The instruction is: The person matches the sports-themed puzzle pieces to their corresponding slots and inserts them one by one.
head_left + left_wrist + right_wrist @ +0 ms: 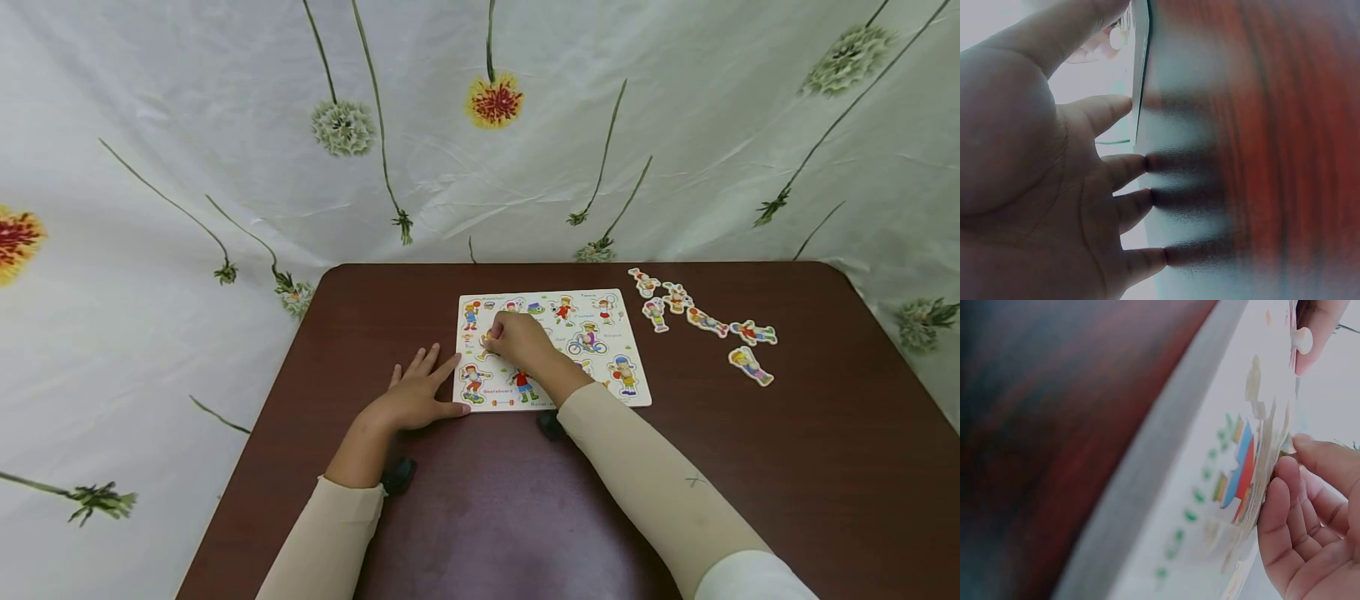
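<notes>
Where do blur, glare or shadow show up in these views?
Head view: mostly clear, with a pale sheen on the table nearest the camera; left wrist view: washed out behind a dim left hand, dark streaks on the table beyond its fingertips; right wrist view: table dark and blurred, the board's near edge soft.

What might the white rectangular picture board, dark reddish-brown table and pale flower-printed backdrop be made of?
Picture board: probably wood or fibreboard, printed face; its edge looks thick and stiff.
Table: wood or wood-look laminate, semi-gloss; grain-like streaks and soft reflections show.
Backdrop: likely fabric, perhaps plastic sheeting, slight sheen; it hangs in creases.
</notes>
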A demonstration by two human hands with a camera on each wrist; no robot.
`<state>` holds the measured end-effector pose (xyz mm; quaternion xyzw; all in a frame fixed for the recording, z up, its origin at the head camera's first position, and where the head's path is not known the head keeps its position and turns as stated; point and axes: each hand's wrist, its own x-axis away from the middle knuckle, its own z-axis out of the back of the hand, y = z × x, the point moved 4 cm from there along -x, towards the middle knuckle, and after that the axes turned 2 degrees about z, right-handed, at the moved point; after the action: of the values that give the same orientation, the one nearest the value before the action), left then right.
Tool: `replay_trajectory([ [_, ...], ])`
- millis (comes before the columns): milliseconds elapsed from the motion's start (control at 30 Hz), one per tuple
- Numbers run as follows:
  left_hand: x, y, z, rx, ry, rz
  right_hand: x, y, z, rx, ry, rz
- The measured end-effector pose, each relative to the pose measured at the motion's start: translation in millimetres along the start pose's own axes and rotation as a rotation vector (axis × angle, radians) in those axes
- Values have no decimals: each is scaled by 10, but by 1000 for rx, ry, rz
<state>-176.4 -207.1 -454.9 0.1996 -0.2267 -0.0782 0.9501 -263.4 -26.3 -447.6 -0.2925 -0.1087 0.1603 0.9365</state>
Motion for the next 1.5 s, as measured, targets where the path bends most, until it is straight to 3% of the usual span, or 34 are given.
replay_trajectory([
  [200,-1,12,-14,3,-2,2,-7,29,-11,21,-18,18],
  [633,-17,9,-49,-4,-10,3,72,72,-4,-105,-44,-11],
  [767,-13,14,-46,-2,-11,6,110,102,8,-179,-2,-36],
  [967,-5,22,-34,4,-5,6,212,186,50,-371,91,-105],
  [1233,-22,7,-48,-4,-2,9,357,261,187,-602,222,-46],
  [1500,-24,-19,-65,12,6,4,498,476,353,-689,311,-29],
])
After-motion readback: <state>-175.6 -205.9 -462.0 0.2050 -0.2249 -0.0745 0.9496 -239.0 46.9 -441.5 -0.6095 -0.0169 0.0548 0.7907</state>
